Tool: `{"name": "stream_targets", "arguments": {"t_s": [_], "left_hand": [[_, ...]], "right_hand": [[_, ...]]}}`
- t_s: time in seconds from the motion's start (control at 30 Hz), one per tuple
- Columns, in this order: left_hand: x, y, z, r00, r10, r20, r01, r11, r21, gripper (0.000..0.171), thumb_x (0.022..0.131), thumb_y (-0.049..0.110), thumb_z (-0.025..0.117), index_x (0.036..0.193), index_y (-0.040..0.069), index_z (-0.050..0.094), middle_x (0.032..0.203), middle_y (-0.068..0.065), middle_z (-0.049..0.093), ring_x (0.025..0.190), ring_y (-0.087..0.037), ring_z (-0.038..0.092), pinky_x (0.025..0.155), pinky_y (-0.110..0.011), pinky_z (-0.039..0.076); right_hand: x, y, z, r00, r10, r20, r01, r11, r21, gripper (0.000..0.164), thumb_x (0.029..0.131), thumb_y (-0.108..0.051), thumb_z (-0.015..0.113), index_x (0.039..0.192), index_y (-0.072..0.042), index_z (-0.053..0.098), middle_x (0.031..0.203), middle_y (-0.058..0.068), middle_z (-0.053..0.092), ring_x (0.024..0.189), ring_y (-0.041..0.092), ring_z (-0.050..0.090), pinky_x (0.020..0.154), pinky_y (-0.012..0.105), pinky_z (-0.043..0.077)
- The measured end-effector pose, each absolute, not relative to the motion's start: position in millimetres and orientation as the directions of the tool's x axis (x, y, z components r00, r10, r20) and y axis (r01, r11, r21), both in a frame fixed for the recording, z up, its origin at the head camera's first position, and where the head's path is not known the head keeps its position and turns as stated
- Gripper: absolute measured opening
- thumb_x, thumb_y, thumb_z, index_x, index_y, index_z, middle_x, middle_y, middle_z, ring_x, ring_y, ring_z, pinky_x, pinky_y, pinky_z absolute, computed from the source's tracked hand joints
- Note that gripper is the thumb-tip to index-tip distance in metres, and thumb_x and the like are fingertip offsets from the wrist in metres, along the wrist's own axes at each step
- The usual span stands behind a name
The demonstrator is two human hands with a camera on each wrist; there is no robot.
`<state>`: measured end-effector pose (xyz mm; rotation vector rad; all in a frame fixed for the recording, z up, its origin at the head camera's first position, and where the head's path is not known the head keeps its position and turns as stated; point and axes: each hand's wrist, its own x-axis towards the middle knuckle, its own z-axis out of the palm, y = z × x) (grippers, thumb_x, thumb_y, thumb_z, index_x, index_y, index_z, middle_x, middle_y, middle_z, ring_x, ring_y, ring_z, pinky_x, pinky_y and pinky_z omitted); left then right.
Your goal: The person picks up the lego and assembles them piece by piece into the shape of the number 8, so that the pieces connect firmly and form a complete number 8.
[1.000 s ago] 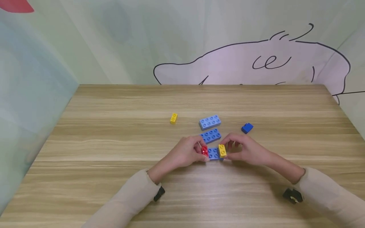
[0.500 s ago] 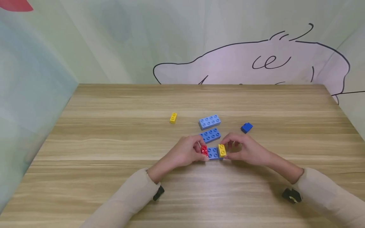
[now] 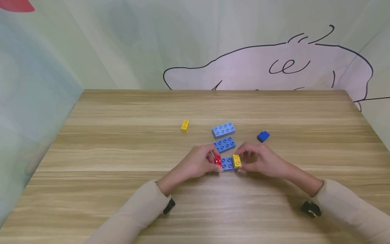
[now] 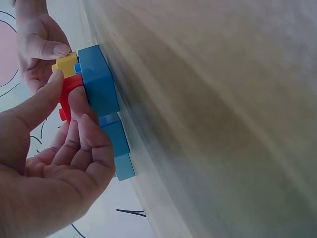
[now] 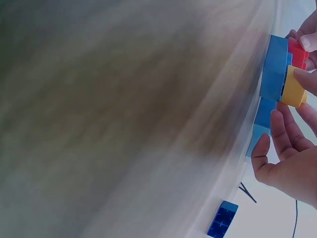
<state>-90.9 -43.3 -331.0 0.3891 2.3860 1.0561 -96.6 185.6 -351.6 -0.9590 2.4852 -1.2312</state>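
In the head view my left hand (image 3: pixel 199 163) pinches a small red brick (image 3: pixel 218 160) at the left end of a blue eight-stud-sized brick (image 3: pixel 227 164). My right hand (image 3: pixel 264 160) holds a small yellow brick (image 3: pixel 236 161) between thumb and finger at the right end of that same brick. Studs of the blue brick show between the two small ones. The left wrist view has the red brick (image 4: pixel 72 91) and the yellow brick (image 4: pixel 67 65) on top of the blue brick (image 4: pixel 100 82). From the right wrist, the yellow brick (image 5: pixel 293 88) looks slightly tilted on the blue.
Just behind the hands lie a blue brick (image 3: pixel 225 145) and a lighter blue brick (image 3: pixel 223 130). A second yellow brick (image 3: pixel 185 126) is farther left. To the right a dark blue brick (image 3: pixel 263 136) lies on its side on the wooden table (image 3: pixel 122 135).
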Motion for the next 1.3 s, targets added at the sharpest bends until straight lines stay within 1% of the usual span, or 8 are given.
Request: {"name": "stream_targets", "arguments": {"t_s": [0.27,0.7,0.8,0.9,0.97,1.03,1.17,1.3], "left_hand": [[-91,-44,-331,-0.836,0.444,-0.323,0.058,0.657,0.752,0.028,0.075,0.016,0.076,0.096,0.011,0.058,0.072,-0.001,0.057,0.062,-0.014,0.051,0.053,-0.023,0.042],[-90,-45,-331,-0.838,0.442,-0.321,0.058,0.657,0.752,0.028,0.076,0.016,0.075,0.097,0.01,0.058,0.072,-0.001,0.057,0.062,-0.014,0.051,0.054,-0.023,0.042],[-90,-45,-332,-0.838,0.443,-0.319,0.06,0.655,0.753,0.028,0.076,0.016,0.075,0.097,0.01,0.058,0.071,-0.001,0.057,0.062,-0.014,0.051,0.053,-0.023,0.042],[-90,-45,-332,-0.837,0.445,-0.318,0.061,0.653,0.755,0.028,0.075,0.016,0.075,0.097,0.01,0.058,0.071,-0.001,0.057,0.061,-0.014,0.051,0.053,-0.023,0.042],[-89,-44,-332,-0.837,0.447,-0.317,0.06,0.65,0.758,0.028,0.075,0.016,0.075,0.097,0.01,0.058,0.071,-0.001,0.057,0.061,-0.014,0.051,0.053,-0.023,0.042],[-89,-44,-332,-0.837,0.447,-0.317,0.058,0.648,0.76,0.028,0.075,0.016,0.075,0.097,0.01,0.058,0.071,-0.001,0.057,0.061,-0.014,0.051,0.053,-0.023,0.042],[-89,-44,-331,-0.837,0.448,-0.314,0.06,0.646,0.761,0.029,0.075,0.016,0.075,0.097,0.01,0.058,0.071,-0.001,0.057,0.061,-0.014,0.051,0.052,-0.023,0.041],[-89,-44,-331,-0.838,0.448,-0.312,0.066,0.65,0.757,0.029,0.076,0.017,0.075,0.097,0.01,0.058,0.07,-0.001,0.057,0.06,-0.013,0.051,0.052,-0.022,0.04]], "right_hand": [[-98,186,-353,-0.771,-0.631,0.09,-0.455,0.445,-0.771,0.031,0.072,-0.004,0.076,0.099,-0.011,0.063,0.094,-0.004,0.062,0.081,0.018,0.052,0.069,0.031,0.044],[-98,186,-352,-0.776,-0.63,0.032,-0.418,0.476,-0.774,0.03,0.075,-0.008,0.075,0.102,-0.009,0.063,0.1,-0.001,0.062,0.089,0.019,0.054,0.076,0.036,0.046],[-101,189,-351,-0.768,-0.64,-0.015,-0.391,0.487,-0.781,0.032,0.075,-0.013,0.075,0.105,-0.01,0.062,0.103,-0.001,0.061,0.091,0.019,0.054,0.077,0.035,0.047],[-106,192,-350,-0.744,-0.666,-0.059,-0.358,0.472,-0.806,0.034,0.076,-0.016,0.075,0.106,-0.012,0.062,0.107,0.0,0.06,0.092,0.019,0.054,0.078,0.034,0.048],[-112,195,-349,-0.724,-0.686,-0.068,-0.345,0.446,-0.826,0.033,0.076,-0.015,0.075,0.107,-0.011,0.062,0.109,0.002,0.06,0.091,0.02,0.055,0.078,0.034,0.049],[-117,197,-347,-0.713,-0.699,-0.056,-0.346,0.42,-0.839,0.033,0.078,-0.012,0.073,0.109,-0.007,0.062,0.11,0.006,0.06,0.09,0.022,0.056,0.077,0.033,0.05],[-126,196,-342,-0.739,-0.673,-0.038,-0.349,0.431,-0.832,0.036,0.079,-0.005,0.07,0.113,-0.003,0.06,0.111,0.008,0.06,0.091,0.023,0.057,0.077,0.032,0.05],[-133,192,-339,-0.772,-0.635,-0.035,-0.35,0.471,-0.81,0.038,0.079,-0.003,0.07,0.115,-0.003,0.059,0.114,0.008,0.059,0.095,0.024,0.056,0.079,0.034,0.049]]}}
